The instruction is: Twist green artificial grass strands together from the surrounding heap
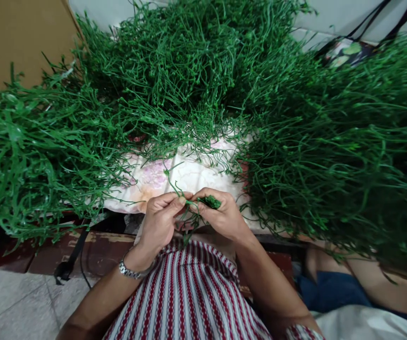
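Observation:
In the head view my left hand (158, 221) is closed, thumb and forefinger pinching a thin green stem (170, 178) whose tip points up and away. My right hand (223, 216) meets it almost fingertip to fingertip, pinching the same strand. A small tuft of green stems (210, 202) sticks out of the right hand's curled fingers. More thin green strands dangle below both hands, over my striped clothing. Beneath and beyond the hands lies a pale floral cloth (196, 177), with loose stems strewn across it.
Large heaps of tangled green stems rise at the left (29, 156), back (196, 56) and right (338, 151). A dark patterned bag (348, 52) with straps lies behind. A black strap (78, 250) hangs over the worn wooden edge (106, 252). Another person's legs (377, 283) show at lower right.

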Tool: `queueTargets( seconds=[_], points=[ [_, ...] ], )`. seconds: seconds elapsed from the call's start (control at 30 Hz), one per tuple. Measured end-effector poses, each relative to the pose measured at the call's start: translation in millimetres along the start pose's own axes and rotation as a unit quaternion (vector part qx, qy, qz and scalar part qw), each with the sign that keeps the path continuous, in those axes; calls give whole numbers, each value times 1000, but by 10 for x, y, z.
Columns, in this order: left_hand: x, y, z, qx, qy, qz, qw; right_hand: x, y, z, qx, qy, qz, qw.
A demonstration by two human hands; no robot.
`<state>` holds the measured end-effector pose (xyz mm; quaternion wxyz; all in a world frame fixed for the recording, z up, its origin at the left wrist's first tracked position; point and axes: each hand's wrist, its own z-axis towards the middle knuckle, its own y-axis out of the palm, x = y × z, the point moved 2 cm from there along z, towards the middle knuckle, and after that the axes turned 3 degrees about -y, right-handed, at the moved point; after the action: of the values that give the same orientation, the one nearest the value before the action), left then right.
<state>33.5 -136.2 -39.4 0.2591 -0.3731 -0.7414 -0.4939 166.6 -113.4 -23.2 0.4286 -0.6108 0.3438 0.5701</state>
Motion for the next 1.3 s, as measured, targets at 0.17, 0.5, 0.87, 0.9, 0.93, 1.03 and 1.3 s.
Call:
queueTargets(
  seconds=[0.17,0.5,0.87,0.9,0.93,1.03,1.3],
  points=[
    [-44,-71,-16,-32,53,50,997,0,-17,19,-11,13,89,996],
    [-69,-111,-35,-53,160,134,977,-4,46,-4,-78,58,84,992],
    [-4,-113,-24,-57,56,47,996,47,93,-26,-152,2,4,988],
    [-2,-109,-30,-50,50,37,997,57,104,-23,-149,1,18,989],
    [-2,-104,-35,-44,46,29,998,67,115,-22,-143,0,32,989],
    [-13,-92,-46,-40,42,18,998,90,152,-30,-118,-1,62,991],
    [-94,-119,-45,-27,112,118,986,22,172,-46,-82,-70,-105,989]
  ],
)
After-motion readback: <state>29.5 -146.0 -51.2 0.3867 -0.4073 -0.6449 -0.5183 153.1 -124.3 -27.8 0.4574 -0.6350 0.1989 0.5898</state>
